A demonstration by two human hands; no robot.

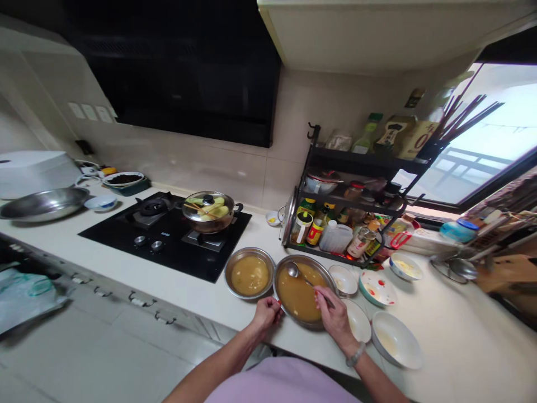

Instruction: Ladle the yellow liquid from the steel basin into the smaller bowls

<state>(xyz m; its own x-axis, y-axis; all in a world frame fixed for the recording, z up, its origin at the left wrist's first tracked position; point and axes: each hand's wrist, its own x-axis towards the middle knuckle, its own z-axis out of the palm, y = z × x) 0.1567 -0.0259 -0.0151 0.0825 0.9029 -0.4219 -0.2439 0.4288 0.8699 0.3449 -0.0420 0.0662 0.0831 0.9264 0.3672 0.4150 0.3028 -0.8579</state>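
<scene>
My right hand (pixel 333 318) is closed round the handle of a metal spoon (pixel 293 270), whose bowl is over the brown liquid in the larger steel bowl (pixel 280 302). At that bowl's near left rim, my left hand (pixel 267 313) has its fingers curled, thumb and forefinger pinching the edge. Left of it stands a smaller steel bowl (pixel 227 274), also holding brown liquid with pale bits. Several light bowls lie to the right: a small white bowl (pixel 349 286), a bowl with red patterns (pixel 384 302), and a large white bowl (pixel 409 350).
A lidded pot (pixel 210 225) with yellow-green food sits on the black gas stove (pixel 193 260). Behind the bowls rises a black rack (pixel 327 254) packed with bottles. A wide steel pan (pixel 46 206) is at the far left, and a bowl (pixel 413 274) stands near the window.
</scene>
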